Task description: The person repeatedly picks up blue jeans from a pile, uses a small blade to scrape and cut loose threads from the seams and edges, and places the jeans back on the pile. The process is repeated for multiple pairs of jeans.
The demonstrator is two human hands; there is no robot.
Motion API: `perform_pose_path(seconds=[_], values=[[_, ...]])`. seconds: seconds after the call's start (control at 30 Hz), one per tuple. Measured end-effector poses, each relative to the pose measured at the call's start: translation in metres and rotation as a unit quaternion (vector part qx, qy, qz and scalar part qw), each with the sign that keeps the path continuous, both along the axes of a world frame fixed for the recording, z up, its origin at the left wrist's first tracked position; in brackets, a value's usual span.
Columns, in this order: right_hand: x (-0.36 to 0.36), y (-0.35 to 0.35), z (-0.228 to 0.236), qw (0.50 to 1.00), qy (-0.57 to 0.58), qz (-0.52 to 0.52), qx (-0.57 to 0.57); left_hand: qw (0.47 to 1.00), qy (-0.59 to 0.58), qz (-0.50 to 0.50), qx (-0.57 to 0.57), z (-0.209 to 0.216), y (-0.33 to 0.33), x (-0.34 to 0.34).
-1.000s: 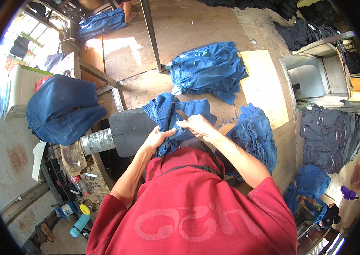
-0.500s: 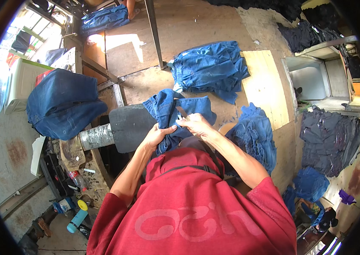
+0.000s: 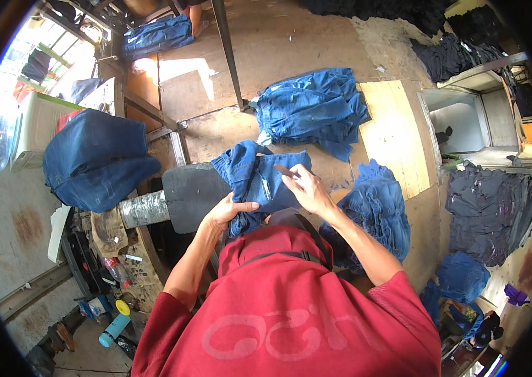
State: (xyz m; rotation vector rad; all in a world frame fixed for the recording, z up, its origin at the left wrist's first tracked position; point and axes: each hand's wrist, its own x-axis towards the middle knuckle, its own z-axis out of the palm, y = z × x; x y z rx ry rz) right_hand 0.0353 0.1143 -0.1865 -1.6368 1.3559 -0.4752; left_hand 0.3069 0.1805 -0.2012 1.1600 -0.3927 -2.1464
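A pair of blue jeans (image 3: 244,176) lies across the end of a dark padded board (image 3: 193,196) in front of me. My left hand (image 3: 228,212) is closed on the near edge of the denim, thumb laid along the top. Just to the right, my right hand (image 3: 307,191) grips a thin, flat, brownish blade-like tool (image 3: 285,170) that points up and left, over the cloth. Between the two hands, a pale worn streak (image 3: 265,185) shows on the denim. Whether the tool touches the fabric, I cannot tell.
Folded jeans (image 3: 99,160) are heaped at the left. More blue denim lies ahead (image 3: 310,103) and right (image 3: 379,204) on the wooden floor. A dark garment pile (image 3: 489,210) sits far right. A metal post (image 3: 227,53) stands ahead; another person's foot shows beyond.
My right hand has moved right, away from my left hand, with the tool in it. The pale streak on the denim is now uncovered, and the cloth lies flatter.
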Motion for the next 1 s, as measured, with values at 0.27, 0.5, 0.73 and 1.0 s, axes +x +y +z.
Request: perform_pose_path(seconds=[0.27, 0.5, 0.73, 1.0], values=[[-0.012, -0.028, -0.014, 0.917, 0.155, 0.22, -0.294, 0.999, -0.023, -0.023, 0.01, -0.01, 0.001, 0.005], [0.0, -0.044, -0.02, 0.904, 0.169, 0.244, -0.308, 0.999, -0.044, 0.011, 0.008, -0.009, 0.001, 0.006], [0.023, -0.014, 0.005, 0.992, 0.025, 0.044, 0.116, 0.989, -0.102, 0.103, 0.011, 0.0, 0.009, 0.004], [0.061, 0.02, -0.01, 0.964, -0.147, -0.089, 0.205, 0.994, -0.054, 0.089, 0.042, -0.001, 0.007, 0.0]])
